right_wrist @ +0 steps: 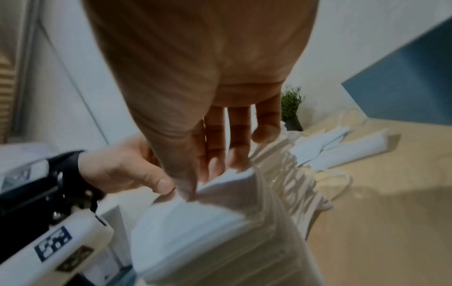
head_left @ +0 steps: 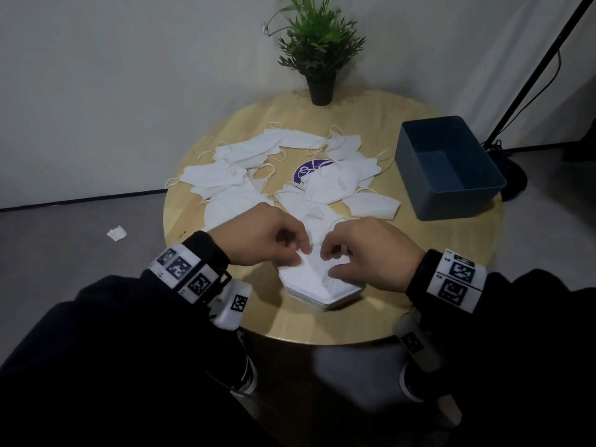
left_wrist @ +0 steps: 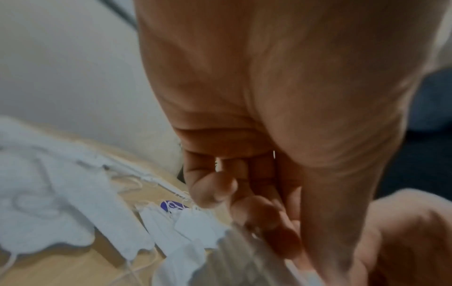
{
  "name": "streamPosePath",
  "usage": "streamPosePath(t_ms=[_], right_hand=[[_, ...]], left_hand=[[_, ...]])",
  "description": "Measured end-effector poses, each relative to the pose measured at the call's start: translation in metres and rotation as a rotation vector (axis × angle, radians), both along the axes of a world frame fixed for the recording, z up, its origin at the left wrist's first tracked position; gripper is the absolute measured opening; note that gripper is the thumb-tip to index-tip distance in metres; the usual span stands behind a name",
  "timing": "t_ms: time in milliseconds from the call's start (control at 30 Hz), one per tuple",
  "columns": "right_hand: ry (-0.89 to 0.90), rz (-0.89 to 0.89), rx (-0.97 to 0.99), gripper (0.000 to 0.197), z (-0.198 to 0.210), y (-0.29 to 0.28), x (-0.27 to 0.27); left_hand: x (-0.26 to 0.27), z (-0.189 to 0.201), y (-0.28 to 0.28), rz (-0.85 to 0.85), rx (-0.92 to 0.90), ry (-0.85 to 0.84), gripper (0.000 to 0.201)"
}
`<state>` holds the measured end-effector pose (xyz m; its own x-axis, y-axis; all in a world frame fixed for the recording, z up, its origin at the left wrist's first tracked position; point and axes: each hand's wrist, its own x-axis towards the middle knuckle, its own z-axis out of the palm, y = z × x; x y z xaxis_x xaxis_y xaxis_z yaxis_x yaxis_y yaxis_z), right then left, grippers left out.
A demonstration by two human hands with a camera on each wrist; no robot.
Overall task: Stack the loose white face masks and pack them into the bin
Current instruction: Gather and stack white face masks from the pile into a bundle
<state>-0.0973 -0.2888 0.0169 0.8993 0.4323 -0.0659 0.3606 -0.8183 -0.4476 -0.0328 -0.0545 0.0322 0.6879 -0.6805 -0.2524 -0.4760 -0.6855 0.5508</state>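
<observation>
White stack (head_left: 322,285) of masks at near edge of table (head_left: 451,285), long axis running from near edge toward plant (head_left: 319,43), pointed end nearest the person; left hand (head_left: 267,235) pinches top mask's left edge; right hand (head_left: 371,253), fingers curled, grasps its right edge; loose masks (head_left: 245,169) scattered between stack and plant, some overlapping a purple logo (head_left: 306,171); blue bin (head_left: 448,166) right of them, well apart from stack.

round wooden table (head_left: 451,285) | loose masks (head_left: 225,175) | mask stack (head_left: 322,285) | blue bin (head_left: 448,169) | potted plant (head_left: 321,53)
</observation>
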Motion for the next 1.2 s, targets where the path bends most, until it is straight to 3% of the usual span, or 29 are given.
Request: streamPosePath(t_ms=[100,200,300,367,467,567,633,733,867,1000,1067,1133,1200], right_hand=[[0.046,-0.156,0.415,0.012,0.006,-0.007,0.008],[0.062,-0.392,0.764,0.021,0.016,-0.023,0.026],[0.126,-0.637,0.925,0.022,0.016,-0.043,0.047],[0.193,-0.742,0.973,0.018,0.009,-0.054,0.058],[0.307,-0.794,0.979,0.014,-0.004,-0.061,0.067],[0.377,-0.772,0.944,0.012,-0.016,-0.057,0.072],[0.387,-0.757,0.926,0.011,-0.02,-0.053,0.077],[0.395,-0.746,0.902,0.013,-0.022,-0.047,0.083],[0.369,-0.746,0.905,0.011,-0.026,-0.042,0.09],[0.24,-0.795,1.006,0.02,-0.023,-0.037,0.094],[0.117,-0.78,1.03,0.043,-0.018,-0.035,0.095],[0.027,-0.718,0.992,0.069,-0.012,-0.032,0.094],[0.024,-0.626,0.943,0.069,-0.008,-0.028,0.094]], left_hand=[[0.014,0.01,0.002,0.143,-0.239,0.129,0.006],[0.041,0.014,-0.004,0.307,-0.331,0.064,0.005],[0.073,-0.003,-0.016,0.38,-0.224,-0.035,0.006],[0.093,-0.023,-0.023,0.337,-0.054,-0.097,0.012],[0.112,-0.049,-0.037,0.212,0.214,-0.133,0.051],[0.123,-0.068,-0.052,0.182,0.317,-0.163,0.104],[0.132,-0.081,-0.061,0.219,0.313,-0.21,0.11],[0.144,-0.097,-0.067,0.27,0.21,-0.275,0.091],[0.161,-0.084,-0.06,0.451,-0.059,-0.197,0.068],[0.172,-0.036,-0.048,0.623,-0.389,-0.221,0.014],[0.163,-0.012,-0.042,0.536,-0.438,-0.309,0.005],[0.147,0.007,-0.04,0.342,-0.387,-0.37,0.004],[0.126,0.015,-0.039,0.143,-0.333,-0.388,0.008]])
